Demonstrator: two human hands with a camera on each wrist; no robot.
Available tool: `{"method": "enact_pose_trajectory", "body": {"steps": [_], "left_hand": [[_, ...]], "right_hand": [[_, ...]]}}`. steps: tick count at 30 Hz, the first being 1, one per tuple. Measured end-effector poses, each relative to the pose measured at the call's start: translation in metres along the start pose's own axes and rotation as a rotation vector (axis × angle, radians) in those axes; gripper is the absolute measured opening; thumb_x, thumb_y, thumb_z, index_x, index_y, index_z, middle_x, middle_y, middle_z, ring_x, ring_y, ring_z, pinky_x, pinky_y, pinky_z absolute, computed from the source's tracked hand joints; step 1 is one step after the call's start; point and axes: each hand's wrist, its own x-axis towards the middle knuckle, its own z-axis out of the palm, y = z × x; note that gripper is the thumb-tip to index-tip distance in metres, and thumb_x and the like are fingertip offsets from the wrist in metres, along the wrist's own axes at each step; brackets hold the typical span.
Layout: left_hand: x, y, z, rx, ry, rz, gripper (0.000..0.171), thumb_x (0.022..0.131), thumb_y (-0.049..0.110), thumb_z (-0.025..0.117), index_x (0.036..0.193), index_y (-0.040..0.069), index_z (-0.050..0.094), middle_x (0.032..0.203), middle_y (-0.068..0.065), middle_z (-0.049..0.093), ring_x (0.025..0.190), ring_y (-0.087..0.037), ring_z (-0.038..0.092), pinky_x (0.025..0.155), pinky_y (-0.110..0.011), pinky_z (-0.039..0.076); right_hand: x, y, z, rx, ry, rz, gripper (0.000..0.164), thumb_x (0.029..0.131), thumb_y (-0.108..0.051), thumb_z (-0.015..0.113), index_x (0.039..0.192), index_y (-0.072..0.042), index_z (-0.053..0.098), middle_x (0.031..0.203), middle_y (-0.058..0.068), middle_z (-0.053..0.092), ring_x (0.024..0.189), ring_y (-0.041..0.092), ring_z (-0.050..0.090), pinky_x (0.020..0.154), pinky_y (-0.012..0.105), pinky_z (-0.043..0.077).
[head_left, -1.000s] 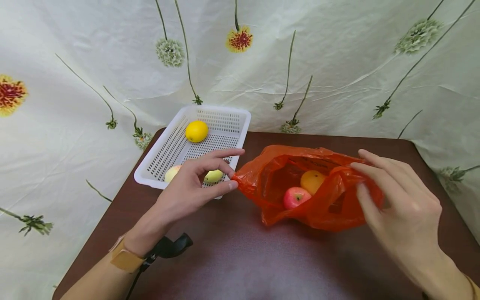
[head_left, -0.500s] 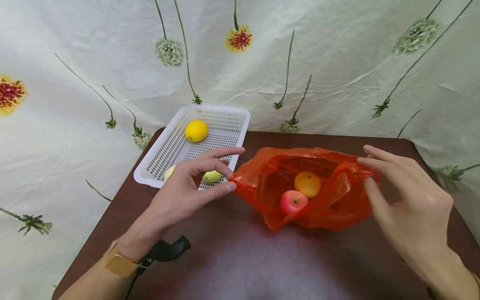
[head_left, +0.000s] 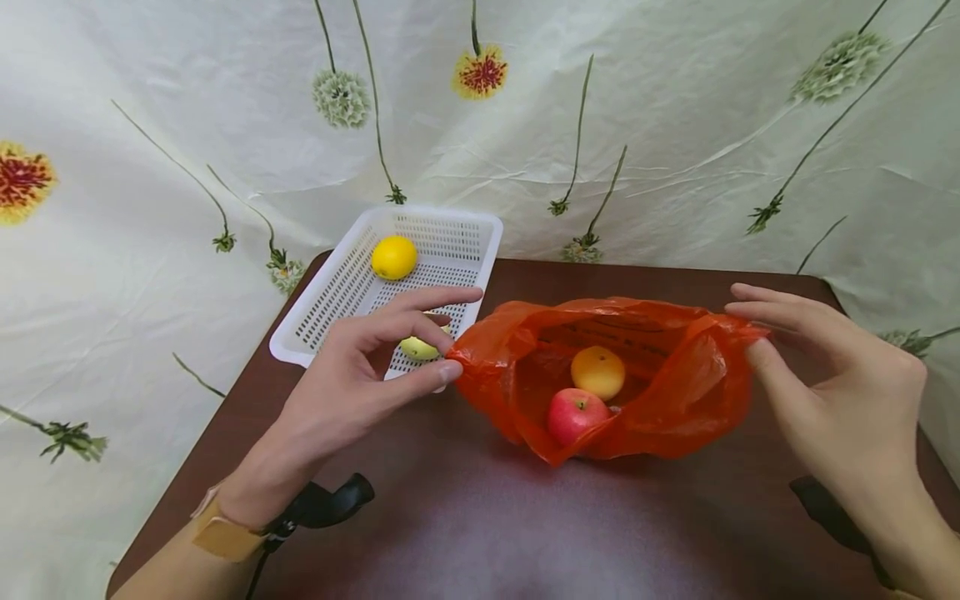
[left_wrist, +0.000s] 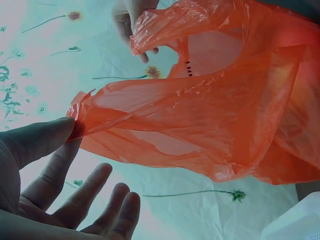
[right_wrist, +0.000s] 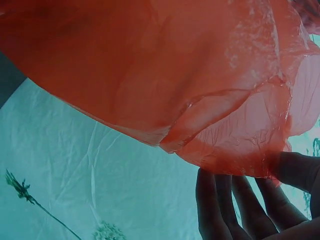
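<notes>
A red plastic bag [head_left: 675, 400] hangs with its mouth spread between both hands. Inside it, in the head view, lie a red apple [head_left: 576, 415] and an orange [head_left: 597, 372], side by side. My left hand [head_left: 360, 367] pinches the bag's left handle between thumb and index finger, the other fingers spread apart, as the left wrist view also shows. On the far side, my right hand [head_left: 847, 383] pinches the right handle with thumb and fingertips. In the right wrist view the bag's side covers most of the scene above the fingers [right_wrist: 250, 210].
A white perforated basket [head_left: 300, 333] stands at the back left of the dark brown table [head_left: 480, 517]. It holds a yellow lemon-like fruit [head_left: 394, 257] and a pale yellow-green fruit [head_left: 418, 347], partly behind my left hand. A flowered cloth [head_left: 675, 125] hangs behind the table.
My right hand has moved right and taken the bag's handle tip more firmly; my left hand has shifted slightly left and down. The bag's mouth is wider, and the apple and orange have shifted left.
</notes>
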Motion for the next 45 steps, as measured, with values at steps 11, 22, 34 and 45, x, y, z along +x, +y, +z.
{"method": "enact_pose_trajectory", "body": {"steps": [11, 22, 34, 45], "left_hand": [[-0.005, 0.006, 0.000, -0.092, -0.024, 0.054, 0.017, 0.080, -0.014, 0.063, 0.090, -0.001, 0.065, 0.111, -0.015, 0.063, 0.114, -0.030, 0.052, 0.093, -0.038, 0.041], [-0.010, 0.007, -0.001, -0.211, 0.029, 0.117, 0.020, 0.078, -0.021, 0.059, 0.091, -0.007, 0.064, 0.101, -0.025, 0.062, 0.103, -0.040, 0.054, 0.090, -0.040, 0.043], [-0.016, 0.007, -0.003, -0.297, -0.010, 0.228, 0.023, 0.078, -0.020, 0.059, 0.097, -0.007, 0.065, 0.103, -0.030, 0.059, 0.101, -0.048, 0.051, 0.082, -0.047, 0.047], [-0.006, 0.019, -0.001, -0.307, 0.057, 0.220, 0.018, 0.081, -0.016, 0.059, 0.098, -0.014, 0.062, 0.096, -0.031, 0.060, 0.094, -0.047, 0.055, 0.083, -0.043, 0.046]], "right_hand": [[0.005, 0.007, -0.003, 0.206, -0.087, 0.168, 0.026, 0.079, 0.012, 0.065, 0.102, 0.002, 0.069, 0.104, 0.020, 0.065, 0.095, 0.023, 0.062, 0.079, 0.019, 0.048], [0.004, 0.013, -0.008, 0.275, -0.162, 0.270, 0.027, 0.081, 0.009, 0.064, 0.108, 0.003, 0.067, 0.107, 0.021, 0.064, 0.092, 0.027, 0.062, 0.077, 0.024, 0.050], [0.011, -0.012, -0.018, 0.249, -0.225, 0.390, 0.027, 0.087, -0.003, 0.062, 0.114, -0.001, 0.065, 0.105, 0.021, 0.064, 0.086, 0.026, 0.064, 0.068, 0.024, 0.052], [0.016, 0.021, -0.017, 0.232, -0.234, 0.422, 0.027, 0.089, -0.013, 0.063, 0.115, -0.007, 0.066, 0.108, 0.012, 0.065, 0.094, 0.023, 0.060, 0.073, 0.022, 0.050]]}}
